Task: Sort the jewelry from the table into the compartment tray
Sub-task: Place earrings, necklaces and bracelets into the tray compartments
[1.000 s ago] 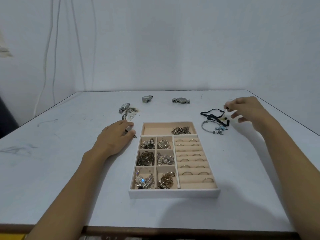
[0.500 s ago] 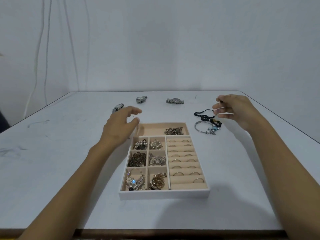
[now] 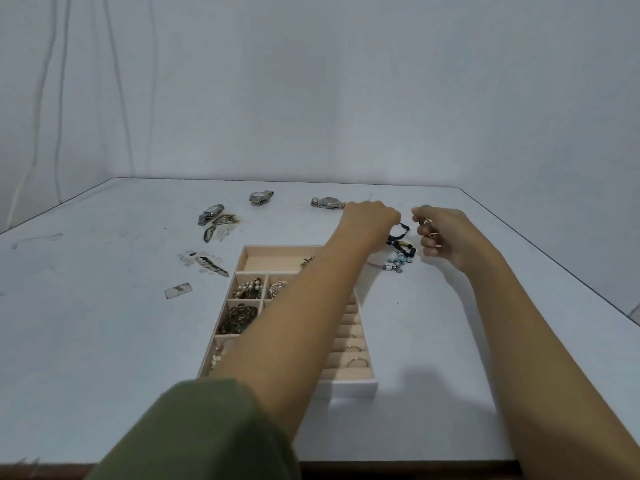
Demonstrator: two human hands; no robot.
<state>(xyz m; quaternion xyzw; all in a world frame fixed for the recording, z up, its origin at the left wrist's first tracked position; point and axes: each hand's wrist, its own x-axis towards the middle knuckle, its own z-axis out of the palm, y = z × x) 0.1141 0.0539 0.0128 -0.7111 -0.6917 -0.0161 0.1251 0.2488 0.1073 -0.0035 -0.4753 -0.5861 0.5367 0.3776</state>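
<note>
White table (image 3: 104, 306): black bracelet (image 3: 398, 238) between left grip (image 3: 372, 220), right grip (image 3: 445, 235).

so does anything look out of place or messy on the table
Nothing looks broken, but the bracelets lie in a tangled heap right of the tray, and mottled flat pieces are scattered loose left of it. Three watches sit apart along the far side.

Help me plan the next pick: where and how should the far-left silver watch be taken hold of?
Probably the case at mid-length of the silver watch, from straight above. It lies stretched out aslant on the table, its narrow width exposed, so thumb and finger can close on its two long edges; the strap ends would likely dangle.
</note>
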